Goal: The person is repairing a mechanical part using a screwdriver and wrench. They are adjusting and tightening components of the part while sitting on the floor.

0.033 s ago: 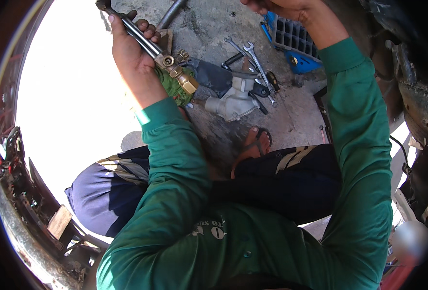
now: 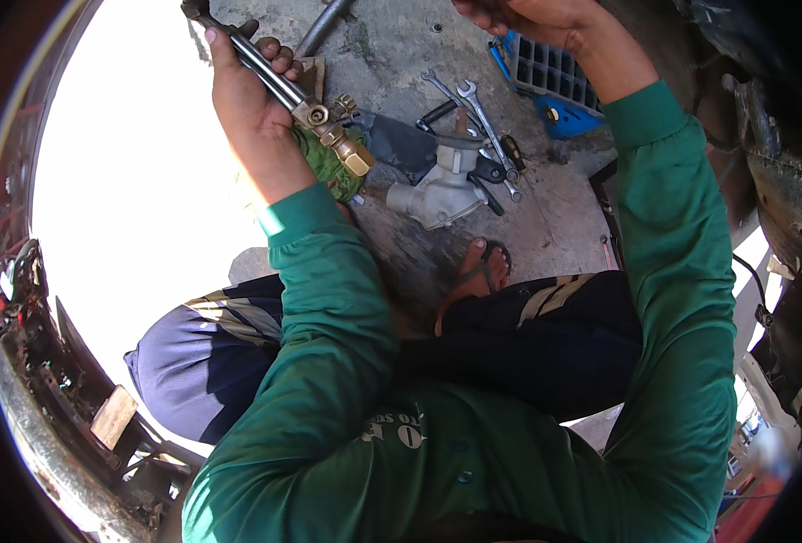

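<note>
My left hand [image 2: 254, 95] is closed round the metal tubes of a gas cutting torch [image 2: 279, 81]. Its dark head points to the upper left, and its brass fittings hang toward the lower right. At the top edge is my right hand [image 2: 532, 20], partly cut off by the frame. Its visible fingers are curled, and whatever they may hold is out of sight. On the ground beyond my feet lies a grey cast-metal housing [image 2: 437, 190] beside several wrenches [image 2: 480, 113] and a screwdriver [image 2: 511, 149]. A green cloth [image 2: 328, 167] shows behind the torch's fittings.
A blue-edged organizer case [image 2: 555, 72] with small compartments stands at the upper right. Dark, worn metal parts [image 2: 785, 181] line the right side; a rusty curved metal piece [image 2: 48, 452] runs along the lower left. A grey pipe [image 2: 324, 27] lies at the top. Bright sunlight washes out the left ground.
My right hand and forearm have moved down very slightly. My left hand keeps its hold on the cutting torch, almost unmoved.
</note>
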### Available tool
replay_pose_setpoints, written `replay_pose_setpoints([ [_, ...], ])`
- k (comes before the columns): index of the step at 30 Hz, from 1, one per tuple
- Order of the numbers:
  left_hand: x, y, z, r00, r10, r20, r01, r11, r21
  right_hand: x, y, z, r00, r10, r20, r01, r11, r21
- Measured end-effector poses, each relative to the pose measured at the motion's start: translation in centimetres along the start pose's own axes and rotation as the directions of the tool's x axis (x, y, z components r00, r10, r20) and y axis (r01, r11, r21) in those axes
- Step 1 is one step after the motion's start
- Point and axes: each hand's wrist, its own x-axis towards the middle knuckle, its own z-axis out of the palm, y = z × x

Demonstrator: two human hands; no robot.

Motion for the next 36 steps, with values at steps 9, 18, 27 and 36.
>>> replay_pose_setpoints([
  [9, 1.7, -1.5, 0.0, 1.000, -0.023, -0.008, 0.023, 0.999, -0.029, -11.3, 7.4, 0.6, 0.973, 0.114, -0.201, -0.086, 0.986, 0.142],
  [18, 3.3, -4.8, -1.5, 0.973, -0.213, 0.089, 0.224, 0.964, -0.144, -15.8, 17.4, 3.0, 0.910, 0.266, -0.317, -0.255, 0.964, 0.075],
  [27, 1.6, -7.4, 0.1, 0.893, -0.319, 0.316, 0.410, 0.868, -0.282, -16.4, 22.4, 7.7, 0.855, 0.304, -0.420, -0.269, 0.953, 0.142],
  [36, 0.0, -6.6, 2.6, 0.999, -0.038, 0.031, 0.020, 0.892, 0.451, -17.0, 23.3, 4.9, 0.676, 0.012, -0.737, -0.210, 0.962, -0.177],
])
